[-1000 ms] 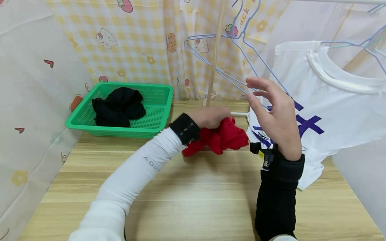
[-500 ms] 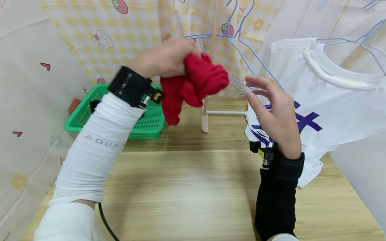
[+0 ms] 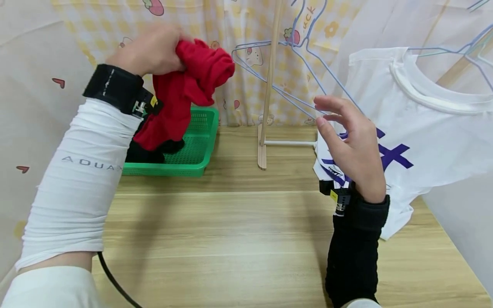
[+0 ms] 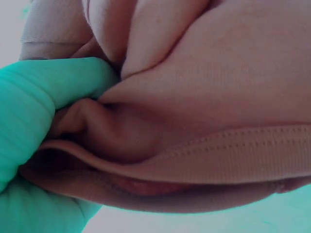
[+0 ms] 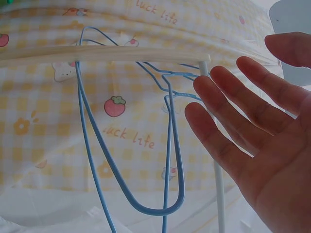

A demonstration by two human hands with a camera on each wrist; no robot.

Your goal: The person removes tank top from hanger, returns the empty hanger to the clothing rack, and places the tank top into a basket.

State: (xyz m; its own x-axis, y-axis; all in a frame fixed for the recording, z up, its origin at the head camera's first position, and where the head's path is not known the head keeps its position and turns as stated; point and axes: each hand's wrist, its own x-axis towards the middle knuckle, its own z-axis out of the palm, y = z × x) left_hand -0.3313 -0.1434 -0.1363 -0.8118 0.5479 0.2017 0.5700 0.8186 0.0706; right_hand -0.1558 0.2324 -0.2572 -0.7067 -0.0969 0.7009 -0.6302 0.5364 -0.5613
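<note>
We clench the red cloth [image 3: 192, 81] in our left hand [image 3: 148, 49] at upper left, unhung; right hand [image 3: 352, 145] spread, touching no hanger [image 3: 285, 92].

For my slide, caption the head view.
Left hand grips a bunched red cloth garment above the green plastic basket; right hand open.

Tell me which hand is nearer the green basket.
Left. The left hand holds the red garment above the green basket; the right hand is off beside the white T-shirt.
</note>
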